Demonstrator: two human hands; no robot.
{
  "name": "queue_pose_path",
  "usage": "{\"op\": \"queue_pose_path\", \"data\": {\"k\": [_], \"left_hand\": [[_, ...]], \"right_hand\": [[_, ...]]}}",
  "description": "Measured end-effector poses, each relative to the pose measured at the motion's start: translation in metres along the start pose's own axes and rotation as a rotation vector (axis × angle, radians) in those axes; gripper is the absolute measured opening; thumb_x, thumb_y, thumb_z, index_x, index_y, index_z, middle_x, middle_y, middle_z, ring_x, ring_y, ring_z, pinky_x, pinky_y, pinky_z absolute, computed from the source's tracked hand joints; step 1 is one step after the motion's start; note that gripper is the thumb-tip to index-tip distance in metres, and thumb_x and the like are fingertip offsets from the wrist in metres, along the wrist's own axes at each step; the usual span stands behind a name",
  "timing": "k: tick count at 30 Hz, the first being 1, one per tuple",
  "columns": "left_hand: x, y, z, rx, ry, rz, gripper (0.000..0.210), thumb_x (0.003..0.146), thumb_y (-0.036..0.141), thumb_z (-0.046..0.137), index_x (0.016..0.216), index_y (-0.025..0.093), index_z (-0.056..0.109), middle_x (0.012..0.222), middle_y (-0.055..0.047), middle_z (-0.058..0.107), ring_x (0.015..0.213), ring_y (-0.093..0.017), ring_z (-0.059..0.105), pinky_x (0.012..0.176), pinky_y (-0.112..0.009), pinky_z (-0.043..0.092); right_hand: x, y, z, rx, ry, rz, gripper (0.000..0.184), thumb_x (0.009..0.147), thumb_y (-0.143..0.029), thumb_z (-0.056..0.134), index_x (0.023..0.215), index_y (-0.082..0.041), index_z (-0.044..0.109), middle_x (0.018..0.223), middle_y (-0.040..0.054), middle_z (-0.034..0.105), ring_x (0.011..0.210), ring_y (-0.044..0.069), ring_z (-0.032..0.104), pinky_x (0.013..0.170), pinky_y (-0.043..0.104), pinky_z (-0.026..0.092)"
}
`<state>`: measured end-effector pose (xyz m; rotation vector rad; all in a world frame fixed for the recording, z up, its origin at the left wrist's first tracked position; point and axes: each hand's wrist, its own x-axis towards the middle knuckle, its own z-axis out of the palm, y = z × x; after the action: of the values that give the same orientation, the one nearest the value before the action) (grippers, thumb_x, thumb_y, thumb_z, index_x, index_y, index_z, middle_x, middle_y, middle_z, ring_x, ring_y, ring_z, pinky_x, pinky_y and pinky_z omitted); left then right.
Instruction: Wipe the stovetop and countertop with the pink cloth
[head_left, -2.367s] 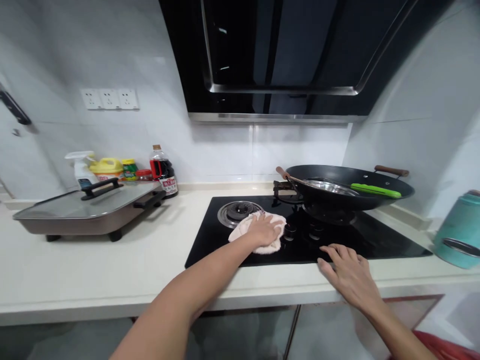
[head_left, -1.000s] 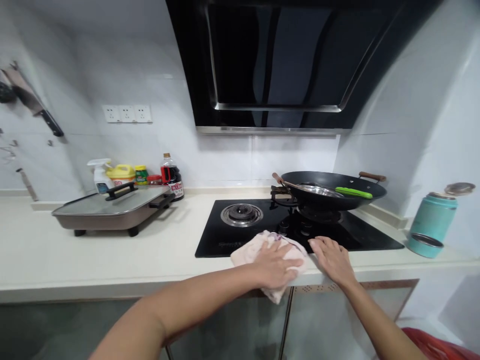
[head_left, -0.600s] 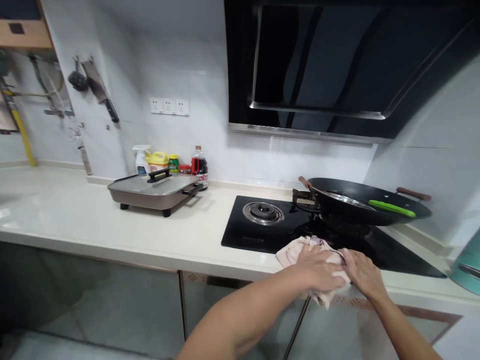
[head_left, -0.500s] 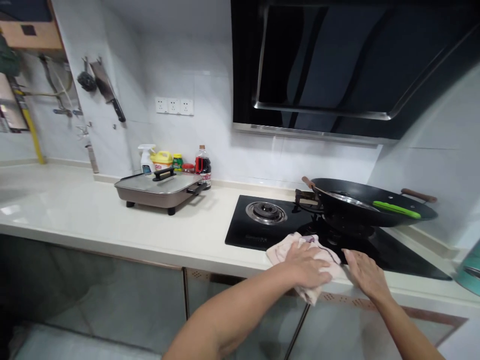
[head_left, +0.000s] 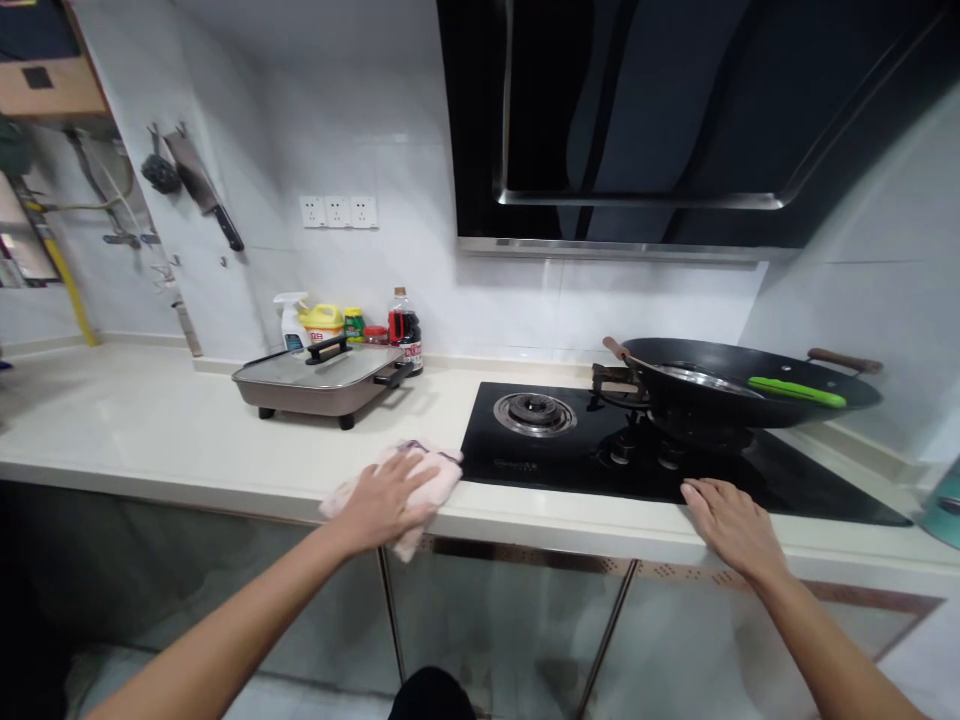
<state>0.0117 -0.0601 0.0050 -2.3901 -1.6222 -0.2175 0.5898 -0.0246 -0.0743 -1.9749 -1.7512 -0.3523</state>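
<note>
Left hand, head view: I have the left hand [head_left: 386, 500] palm down with its fingers spread, pressing flat rather than clenched.
Cloth: the pale pink, soft fabric cloth [head_left: 439, 480] lies directly under that left hand, on the glossy cream counter [head_left: 172, 420], one corner drooping over the front edge; it is well apart from my other hand.
Right hand: I read the right hand [head_left: 735, 525] as unclenched, fingers together and loosely bent, its fingertips at the front edge of the hob.
Hob: the flat black glass hob [head_left: 562, 470] spans from just right of my left hand to beyond my right, with a round steel-ringed burner [head_left: 536, 413] between the two and farther back.
Wok: the wide black metal wok [head_left: 705, 352] with wooden handles sits behind my right hand, a bright green long-handled utensil [head_left: 796, 390] in it.
Pan: the brown rectangular pan [head_left: 315, 397] with a glass lid stands behind and left of my left hand.
Bottle: the dark sauce bottle [head_left: 405, 330] with a red handle is farther back.
</note>
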Motion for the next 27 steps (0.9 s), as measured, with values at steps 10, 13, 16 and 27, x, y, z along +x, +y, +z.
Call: {"op": "queue_pose_path", "data": {"k": [10,13,16,27], "left_hand": [[-0.043,-0.047,-0.016,0.105,-0.258,-0.090,0.100,0.081,0.043,0.067,0.167,0.028,0.018,0.175,-0.014,0.014,0.159,-0.041,0.015,0.119,-0.063,0.029],[-0.038,-0.059,-0.021,0.155,-0.263,0.002,0.102,0.074,0.023,0.067,0.166,0.029,0.021,0.173,-0.013,0.021,0.158,-0.035,0.022,0.116,-0.052,0.038],[-0.025,-0.067,-0.021,0.204,-0.191,0.011,0.105,0.068,0.022,0.073,0.163,0.030,0.028,0.171,-0.014,0.027,0.156,-0.037,0.026,0.118,-0.053,0.034],[-0.026,-0.020,-0.011,0.160,-0.064,0.027,0.089,0.073,0.038,0.080,0.151,0.023,0.040,0.140,-0.016,0.056,0.128,-0.039,0.048,0.112,-0.051,0.036]], "right_hand": [[0.000,-0.010,-0.007,0.007,-0.009,0.012,0.065,0.100,-0.061,0.023,0.134,-0.026,0.067,0.137,0.0089,0.061,0.124,0.033,0.055,0.109,0.052,0.041],[0.000,-0.007,-0.004,0.016,0.002,0.009,0.065,0.100,-0.061,0.023,0.132,-0.026,0.067,0.137,0.0092,0.062,0.123,0.033,0.055,0.109,0.053,0.041],[0.000,-0.005,-0.001,0.023,0.011,0.012,0.065,0.099,-0.062,0.025,0.131,-0.026,0.068,0.135,0.0092,0.063,0.122,0.034,0.056,0.108,0.054,0.042],[-0.002,-0.009,0.000,0.009,0.045,0.004,0.068,0.098,-0.064,0.024,0.131,-0.024,0.068,0.136,0.0121,0.062,0.122,0.037,0.055,0.108,0.056,0.041]]}}
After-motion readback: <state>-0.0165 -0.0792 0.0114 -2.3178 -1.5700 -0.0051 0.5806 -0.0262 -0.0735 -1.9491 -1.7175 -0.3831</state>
